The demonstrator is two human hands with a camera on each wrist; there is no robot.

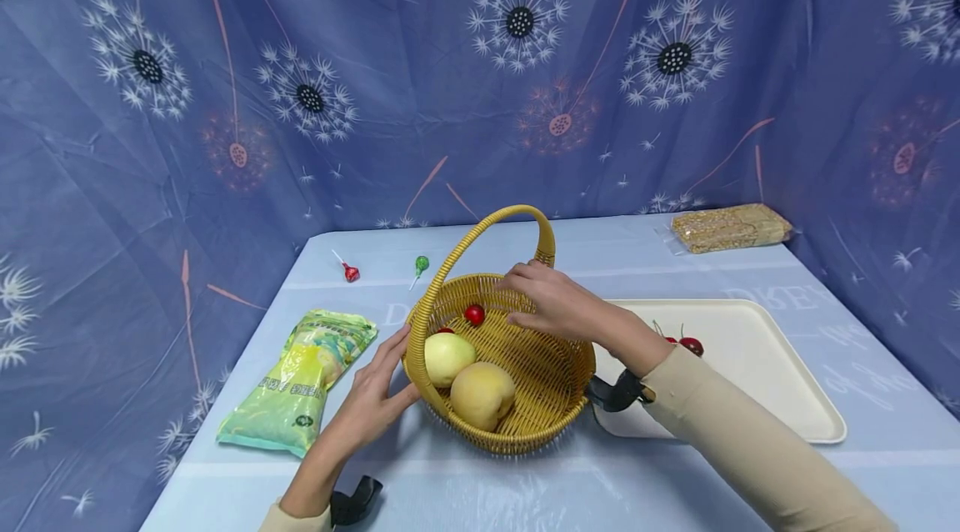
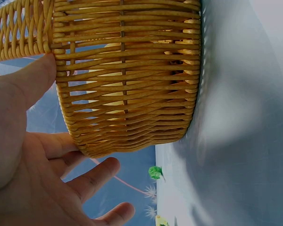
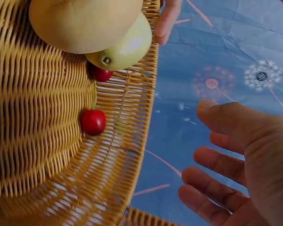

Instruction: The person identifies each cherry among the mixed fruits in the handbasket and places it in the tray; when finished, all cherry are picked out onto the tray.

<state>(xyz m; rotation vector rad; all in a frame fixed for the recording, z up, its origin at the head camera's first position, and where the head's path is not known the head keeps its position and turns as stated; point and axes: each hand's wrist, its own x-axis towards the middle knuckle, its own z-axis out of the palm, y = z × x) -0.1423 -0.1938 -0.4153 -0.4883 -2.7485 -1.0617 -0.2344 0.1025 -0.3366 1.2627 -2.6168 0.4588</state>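
Observation:
A yellow wicker basket (image 1: 547, 382) with a tall arched handle stands mid-table. Inside lie a yellow peach (image 1: 482, 395), a pale green-yellow fruit like a pear or apple (image 1: 448, 358) and two red cherries, one cherry (image 1: 474, 314) lying apart and the other mostly hidden by the fruit. My left hand (image 1: 378, 399) touches the basket's left side near the handle's base; in the left wrist view its thumb meets the rim and its fingers spread out. Over the basket's far right part is my right hand (image 1: 551, 298), fingers loosely bent and holding nothing, apart from the fruit in the right wrist view.
On the right, a cream tray (image 1: 780, 373) carries cherries (image 1: 692, 345) with stems, partly behind the right forearm. A packet of brown food (image 1: 731, 228) lies behind it. At left are a green snack bag (image 1: 300, 386), a red lollipop (image 1: 350, 272) and a green lollipop (image 1: 422, 264).

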